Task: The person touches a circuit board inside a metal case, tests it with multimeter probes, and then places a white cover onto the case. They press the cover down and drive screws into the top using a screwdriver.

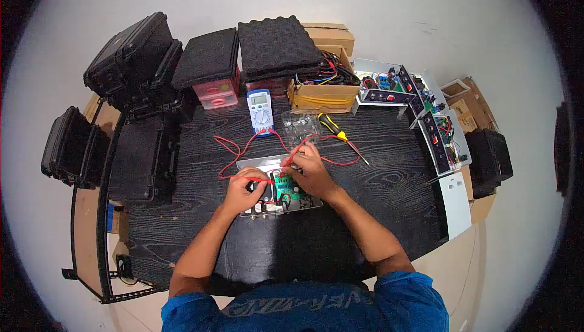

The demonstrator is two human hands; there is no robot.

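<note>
My left hand is closed round a red test probe that points right, over the green circuit board. A second red probe is pinched in my right hand, its tip angled down at the board's upper edge. Whether either tip touches the board I cannot tell. The board sits in an opened metal housing with wires and connectors along its near side. Red leads run from both probes to a blue and white multimeter behind the housing.
A yellow and black screwdriver and a clear parts box lie behind my right hand. Black cases stand at left. Foam-topped drawers and a cable box line the back. Opened electronic units stand at right.
</note>
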